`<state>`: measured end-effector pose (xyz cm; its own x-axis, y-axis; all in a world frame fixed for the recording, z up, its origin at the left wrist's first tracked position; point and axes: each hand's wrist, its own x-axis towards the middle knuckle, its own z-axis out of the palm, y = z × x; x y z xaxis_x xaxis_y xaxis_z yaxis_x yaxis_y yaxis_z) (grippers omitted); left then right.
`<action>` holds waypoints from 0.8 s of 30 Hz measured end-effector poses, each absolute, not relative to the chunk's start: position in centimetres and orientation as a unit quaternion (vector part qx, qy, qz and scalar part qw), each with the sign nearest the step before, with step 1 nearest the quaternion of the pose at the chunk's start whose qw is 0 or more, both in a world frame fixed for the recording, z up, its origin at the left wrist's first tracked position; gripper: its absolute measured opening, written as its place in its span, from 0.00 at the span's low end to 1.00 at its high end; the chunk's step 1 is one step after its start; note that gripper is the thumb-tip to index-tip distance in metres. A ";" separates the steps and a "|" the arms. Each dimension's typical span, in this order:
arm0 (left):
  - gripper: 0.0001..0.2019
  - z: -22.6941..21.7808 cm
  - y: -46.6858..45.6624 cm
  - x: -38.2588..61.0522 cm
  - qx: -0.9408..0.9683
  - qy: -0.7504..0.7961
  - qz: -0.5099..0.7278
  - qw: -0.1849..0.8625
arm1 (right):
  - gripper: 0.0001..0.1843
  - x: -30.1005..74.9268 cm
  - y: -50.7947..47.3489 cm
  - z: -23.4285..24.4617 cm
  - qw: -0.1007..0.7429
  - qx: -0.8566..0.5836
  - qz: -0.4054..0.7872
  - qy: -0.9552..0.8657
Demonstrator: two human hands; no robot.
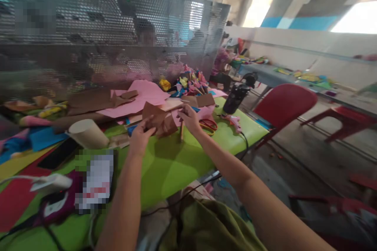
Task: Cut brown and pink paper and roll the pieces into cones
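Note:
Over the green table, my left hand has its thumb and fingers closed on a piece of folded brown paper. Close to the paper's right side is my right hand, fingers pinched together; what lies between the fingertips is too small to make out. Just below that hand a thin tan stick, perhaps a pencil, points downward. I cannot tell whether the hand holds it. Scissors with red and yellow handles lie right of my right hand.
A pink glue gun with a black cord and a dark bottle stand to the right. Pink sheets and paper flowers lie behind. At left are a paper roll and a power strip. A red chair is beyond.

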<state>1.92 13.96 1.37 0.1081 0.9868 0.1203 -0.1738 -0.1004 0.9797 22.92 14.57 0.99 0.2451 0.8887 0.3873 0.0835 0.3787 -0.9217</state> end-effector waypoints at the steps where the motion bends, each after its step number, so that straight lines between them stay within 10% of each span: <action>1: 0.26 1.5 14.0 1.9 0.507 0.395 0.541 0.543 | 0.14 23.3 14.1 1.0 0.641 -0.460 0.303 -0.535; 12: 0.30 2.6 13.3 2.7 0.514 0.381 0.528 0.559 | 0.19 40.1 2.1 -0.4 0.525 -0.755 0.037 -0.391; 24: 0.34 2.1 12.9 2.7 0.522 0.366 0.517 0.572 | 0.20 45.2 2.9 -1.0 0.417 -0.835 0.161 -0.319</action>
